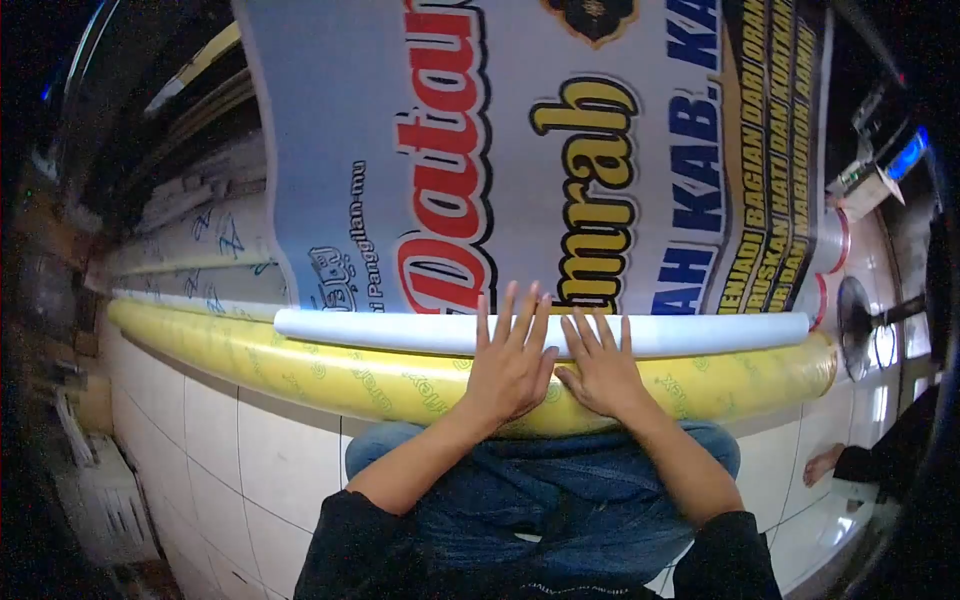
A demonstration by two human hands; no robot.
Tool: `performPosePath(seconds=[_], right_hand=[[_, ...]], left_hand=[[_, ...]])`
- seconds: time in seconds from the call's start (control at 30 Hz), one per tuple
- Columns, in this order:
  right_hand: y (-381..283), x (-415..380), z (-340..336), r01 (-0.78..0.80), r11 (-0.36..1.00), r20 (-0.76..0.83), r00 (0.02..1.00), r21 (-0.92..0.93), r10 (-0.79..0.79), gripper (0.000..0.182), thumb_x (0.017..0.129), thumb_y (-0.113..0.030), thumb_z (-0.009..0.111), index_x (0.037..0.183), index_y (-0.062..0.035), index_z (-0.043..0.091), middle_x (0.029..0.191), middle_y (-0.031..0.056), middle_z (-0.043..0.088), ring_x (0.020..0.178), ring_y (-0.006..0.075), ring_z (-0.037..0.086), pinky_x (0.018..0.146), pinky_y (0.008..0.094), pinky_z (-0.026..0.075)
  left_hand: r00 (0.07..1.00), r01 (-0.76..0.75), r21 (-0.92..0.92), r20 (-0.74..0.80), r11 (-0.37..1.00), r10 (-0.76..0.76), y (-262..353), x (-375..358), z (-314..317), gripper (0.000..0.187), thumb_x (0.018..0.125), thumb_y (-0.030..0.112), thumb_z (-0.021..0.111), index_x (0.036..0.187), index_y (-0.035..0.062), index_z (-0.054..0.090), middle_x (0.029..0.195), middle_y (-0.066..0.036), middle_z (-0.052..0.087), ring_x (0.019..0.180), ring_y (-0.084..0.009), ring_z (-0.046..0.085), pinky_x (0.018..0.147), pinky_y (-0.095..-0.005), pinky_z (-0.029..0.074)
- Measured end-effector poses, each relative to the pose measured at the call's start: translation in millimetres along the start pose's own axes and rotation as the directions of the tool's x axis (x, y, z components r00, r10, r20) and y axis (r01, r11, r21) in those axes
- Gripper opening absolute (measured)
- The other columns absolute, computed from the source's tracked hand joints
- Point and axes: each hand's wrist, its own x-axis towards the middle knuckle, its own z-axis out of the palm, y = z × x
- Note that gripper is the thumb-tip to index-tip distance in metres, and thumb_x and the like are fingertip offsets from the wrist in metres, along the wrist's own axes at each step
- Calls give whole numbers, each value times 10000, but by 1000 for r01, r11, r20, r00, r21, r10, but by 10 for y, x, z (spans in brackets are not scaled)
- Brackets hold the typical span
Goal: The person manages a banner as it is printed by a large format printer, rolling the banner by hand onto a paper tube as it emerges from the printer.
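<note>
A large printed banner [530, 150] with red, yellow and blue lettering spreads away from me, its near end rolled into a white tube [400, 330]. That roll lies along a long yellow roll [330, 380] with green print, just in front of my knees. My left hand [510, 370] rests flat on the white tube near its middle, fingers spread and pointing away. Beside it, my right hand [603, 368] lies on the same tube with its fingers spread. The two thumbs are close together over the yellow roll.
More wrapped rolls [200, 235] lie at the left beyond the yellow one. A fan [862, 325] stands at the right. Another person's bare foot [823, 465] is on the tiled floor [270, 430] at the lower right. A white box-like object [105, 500] is at the lower left.
</note>
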Motion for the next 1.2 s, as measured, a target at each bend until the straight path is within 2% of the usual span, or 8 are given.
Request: performPosePath(seconds=[0.3,0.37,0.53,0.63,0.77,0.83,1.03,1.2], right_hand=[[-60,-7,-450,51,977,-428,903,208,44,670,955,-356,556,1541,-104,349,1605,154,304,1471,379,275,1175,628,177],[-12,48,-19,-27,994,-78,996,103,35,712,972,-448,513,1562,-104,311,1629,161,248,1504,390,201,1199,616,105],[-45,133,65,44,996,-324,946,82,-15,750,965,-508,520,1553,-87,324,1622,152,269,1491,395,225,1174,658,127],[-43,122,46,27,997,-95,995,75,-19,746,966,-475,536,1550,-63,318,1620,149,275,1485,407,233,1173,651,146],[-91,-18,-257,247,933,-665,747,263,-10,733,955,-483,555,1539,-89,348,1594,156,320,1468,415,265,1179,648,140],[-37,52,33,22,999,-116,993,44,-17,765,963,-552,494,1562,-110,317,1622,145,281,1502,366,225,1196,636,93],[-47,53,65,-89,992,43,995,94,85,763,987,-599,407,1586,-147,267,1644,126,245,1520,350,196,1200,635,68],[-47,46,68,-1,997,-173,985,76,14,754,989,-607,393,1568,-130,311,1623,131,292,1485,357,273,1186,647,125]], left_hand=[[982,-32,38,188,999,24,-177,-188,565,768,950,425,526,1491,-86,336,1542,-252,365,1449,-407,316,1203,-558,189],[982,-48,44,185,998,40,-152,-191,553,771,946,429,531,1495,-76,335,1544,-245,367,1447,-405,320,1202,-557,191],[974,-33,46,227,998,22,-175,-171,539,782,944,429,532,1511,-64,314,1562,-238,336,1458,-400,297,1209,-553,169],[969,-40,53,246,998,25,-175,-161,540,783,944,433,530,1508,-68,317,1562,-245,330,1456,-409,298,1207,-560,170],[971,-25,35,238,999,16,-181,-179,541,793,929,418,547,1508,-71,311,1569,-248,313,1458,-414,294,1206,-565,177],[971,-50,28,234,998,42,-192,-160,530,802,918,406,561,1510,-71,306,1572,-247,308,1459,-414,291,1206,-567,178],[944,-13,44,329,999,-2,-184,-114,500,844,871,369,642,1528,-27,292,1587,-221,299,1470,-401,276,1212,-561,159],[948,-62,46,316,997,45,-202,-91,493,842,880,378,630,1529,-34,285,1580,-228,306,1464,-415,280,1206,-559,171]])
